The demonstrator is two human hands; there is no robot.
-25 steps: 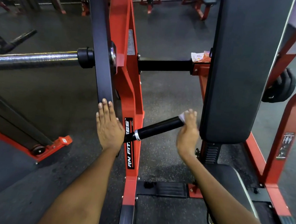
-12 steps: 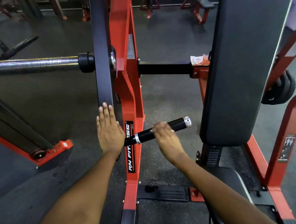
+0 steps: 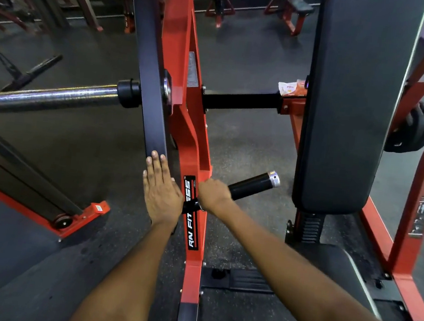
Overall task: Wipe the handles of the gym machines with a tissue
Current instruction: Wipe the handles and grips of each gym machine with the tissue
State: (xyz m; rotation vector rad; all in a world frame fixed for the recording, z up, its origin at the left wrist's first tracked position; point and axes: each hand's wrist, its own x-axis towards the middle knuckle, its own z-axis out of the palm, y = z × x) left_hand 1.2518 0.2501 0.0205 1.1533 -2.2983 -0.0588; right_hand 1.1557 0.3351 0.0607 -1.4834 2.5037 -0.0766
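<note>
A black handle (image 3: pixel 251 184) with a silver end cap sticks out to the right from the red machine arm (image 3: pixel 195 158). My right hand (image 3: pixel 213 195) is curled round the handle's inner end, close to the red arm. The tissue is hidden inside that hand. My left hand (image 3: pixel 159 190) lies flat with straight fingers against the left side of the red arm, its fingertips touching the dark upright bar (image 3: pixel 149 75).
A tall black back pad (image 3: pixel 350 101) stands right of the handle, its seat (image 3: pixel 337 273) below. A chrome weight sleeve (image 3: pixel 52 96) juts out left. A tissue packet (image 3: pixel 291 87) lies on the red cross frame. More red machines stand at the back.
My right hand has slid down the handle from its silver tip to the inner end by the red arm. My left hand has stayed in place.
</note>
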